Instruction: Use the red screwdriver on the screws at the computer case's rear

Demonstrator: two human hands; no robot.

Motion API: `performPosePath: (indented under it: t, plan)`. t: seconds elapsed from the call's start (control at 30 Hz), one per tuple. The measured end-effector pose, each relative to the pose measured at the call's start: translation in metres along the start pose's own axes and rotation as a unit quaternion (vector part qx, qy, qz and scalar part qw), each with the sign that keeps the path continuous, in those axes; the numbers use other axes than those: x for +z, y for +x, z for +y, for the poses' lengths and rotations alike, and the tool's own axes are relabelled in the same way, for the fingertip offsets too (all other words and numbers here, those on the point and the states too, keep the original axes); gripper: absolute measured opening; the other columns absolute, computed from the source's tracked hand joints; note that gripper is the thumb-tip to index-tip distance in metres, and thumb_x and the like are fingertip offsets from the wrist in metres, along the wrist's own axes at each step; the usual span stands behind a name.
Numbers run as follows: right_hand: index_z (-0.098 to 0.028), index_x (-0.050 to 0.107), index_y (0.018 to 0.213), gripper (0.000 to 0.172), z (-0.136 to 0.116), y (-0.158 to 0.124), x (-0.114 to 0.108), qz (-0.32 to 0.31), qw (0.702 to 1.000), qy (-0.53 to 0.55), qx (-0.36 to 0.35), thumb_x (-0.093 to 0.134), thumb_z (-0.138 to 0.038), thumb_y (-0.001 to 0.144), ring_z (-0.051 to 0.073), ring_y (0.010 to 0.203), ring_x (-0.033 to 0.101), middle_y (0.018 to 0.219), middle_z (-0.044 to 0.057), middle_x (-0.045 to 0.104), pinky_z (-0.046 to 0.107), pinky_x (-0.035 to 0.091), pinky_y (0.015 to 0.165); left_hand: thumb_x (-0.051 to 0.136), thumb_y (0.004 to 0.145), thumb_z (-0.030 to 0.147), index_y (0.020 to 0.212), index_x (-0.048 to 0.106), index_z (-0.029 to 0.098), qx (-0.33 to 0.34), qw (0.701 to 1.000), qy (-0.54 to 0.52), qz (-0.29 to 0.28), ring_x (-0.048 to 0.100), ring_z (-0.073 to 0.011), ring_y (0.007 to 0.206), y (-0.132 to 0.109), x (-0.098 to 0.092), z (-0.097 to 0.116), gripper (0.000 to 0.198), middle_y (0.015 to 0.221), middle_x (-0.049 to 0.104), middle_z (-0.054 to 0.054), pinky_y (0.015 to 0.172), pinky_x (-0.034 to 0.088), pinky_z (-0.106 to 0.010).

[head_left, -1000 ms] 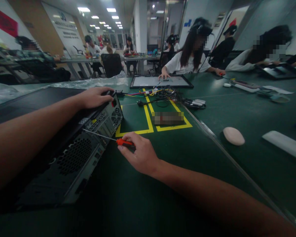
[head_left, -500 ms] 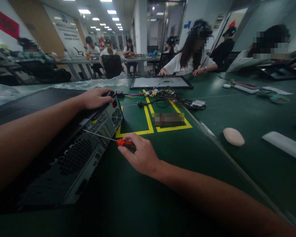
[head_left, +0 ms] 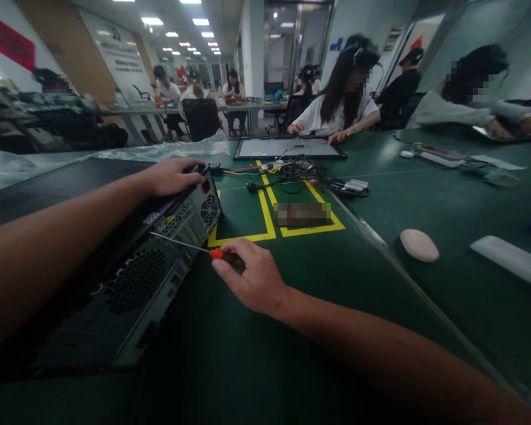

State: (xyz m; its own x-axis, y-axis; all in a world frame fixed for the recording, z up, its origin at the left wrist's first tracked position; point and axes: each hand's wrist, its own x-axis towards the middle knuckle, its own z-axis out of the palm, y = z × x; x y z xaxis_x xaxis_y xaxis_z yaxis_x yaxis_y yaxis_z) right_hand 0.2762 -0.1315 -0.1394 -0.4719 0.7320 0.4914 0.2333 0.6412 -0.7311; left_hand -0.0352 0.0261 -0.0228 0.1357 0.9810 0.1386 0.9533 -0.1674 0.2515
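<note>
Computer case: a large black computer case [head_left: 135, 283] with a grey, vented metal rear panel lies at the left of the dark green tabletop surface [head_left: 336, 271], its rear angled toward your right.
Your left hand [head_left: 172, 175]: palm down on top of the case near its far right corner, fingers extended rather than curled, thumb lying along the rear edge.
Your right hand [head_left: 254, 274]: pinching, thumb against fingers, the orange-and-black handle of a thin steel screwdriver [head_left: 216, 254], just right of the case.
Screwdriver tip: reaching left and slightly up to the upper part of the rear panel; it seems to touch there, though the dim view makes contact hard to confirm.
Yellow tape [head_left: 268, 219]: strips outlining areas beyond your right hand; a dark oblong object [head_left: 303, 214], obscured by pixels, lies within the right-hand outline.
Cables: a tangle of black cables with coloured wires [head_left: 298, 169], between you and the far edge.
Flat panel: a black-framed, silvery rectangular panel [head_left: 287, 147] near the far edge, a person in a white top [head_left: 312, 115] behind it.
Right side: a pale, smooth oval object [head_left: 419, 245], and a long white bar [head_left: 511, 260] farther right.
</note>
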Motion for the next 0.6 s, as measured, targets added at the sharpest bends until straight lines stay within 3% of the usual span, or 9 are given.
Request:
performPosePath:
  t: [0.2, 0.4, 0.6]
  plan:
    - [-0.025, 0.08, 0.118, 0.035, -0.0003, 0.002, -0.002, -0.004, 1.0, -0.006, -0.007, 0.064, -0.056, 0.118, 0.025, 0.107, 0.081, 0.117, 0.009, 0.087, 0.041, 0.062, 0.097, 0.061, 0.088, 0.079, 0.171, 0.074, 0.03, 0.001, 1.0, 0.002, -0.008, 0.069, -0.0519, 0.151, -0.0017, -0.0028, 0.0021, 0.096, 0.166, 0.077, -0.012, 0.135, 0.049, -0.061]
    - [-0.025, 0.073, 0.136, 0.041, -0.001, 0.0012, -0.0014, -0.018, 1.0, 0.011, -0.002, 0.076, -0.056, 0.109, 0.025, 0.103, 0.082, 0.123, 0.009, 0.087, 0.042, 0.064, 0.094, 0.062, 0.088, 0.079, 0.169, 0.075, 0.036, 0.001, 1.0, -0.008, 0.006, 0.07, -0.052, 0.15, -0.0003, -0.0003, -0.001, 0.093, 0.163, 0.08, -0.009, 0.135, 0.049, -0.062]
    - [-0.028, 0.073, 0.126, 0.022, 0.0018, 0.0023, -0.0002, -0.019, 1.0, -0.004, -0.005, 0.074, -0.042, 0.11, 0.025, 0.107, 0.083, 0.123, 0.008, 0.088, 0.043, 0.064, 0.098, 0.061, 0.089, 0.079, 0.17, 0.075, 0.033, 0.0, 1.0, -0.008, 0.002, 0.071, -0.0514, 0.149, 0.0007, 0.0014, -0.0024, 0.095, 0.165, 0.079, -0.011, 0.135, 0.049, -0.062]
